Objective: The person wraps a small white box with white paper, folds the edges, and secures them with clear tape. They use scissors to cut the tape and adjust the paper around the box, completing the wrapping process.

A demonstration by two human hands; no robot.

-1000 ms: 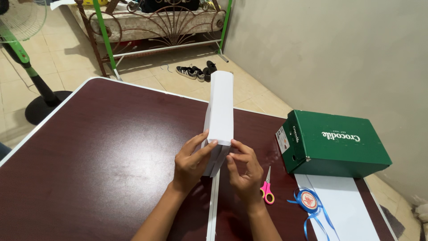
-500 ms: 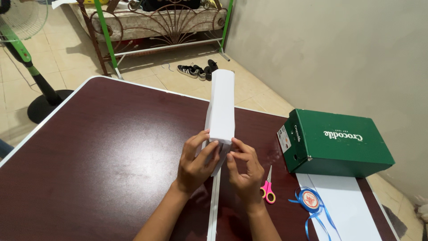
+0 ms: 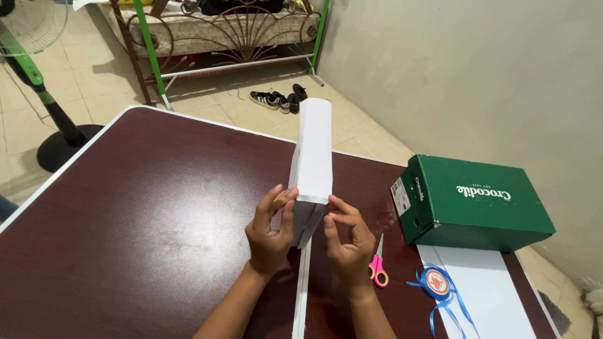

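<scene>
While my left hand (image 3: pixel 269 232) presses its fingers flat on the near left side of the white wrapped box (image 3: pixel 312 160), my right hand (image 3: pixel 347 242) pinches the paper at the near right corner with thumb and first finger. So both hands are closed on the box, one on each side. The box stands on its long narrow side on the dark red counter (image 3: pixel 151 207), near the middle, and points away from me.

A second ago my left fingers lay across the near end of the box, with my thumb out to the side. Now they have slid up and stand straighter along its side. My right hand has hardly moved. The box stays in the same spot.

A thin white paper strip (image 3: pixel 301 289) runs from under the box toward me, between my arms. Pink scissors (image 3: pixel 377 263) lie just right of my right hand. Farther right are a green shoe box (image 3: pixel 477 201), a blue ribbon roll (image 3: pixel 434 281) and a white paper sheet (image 3: pixel 483 295).
</scene>
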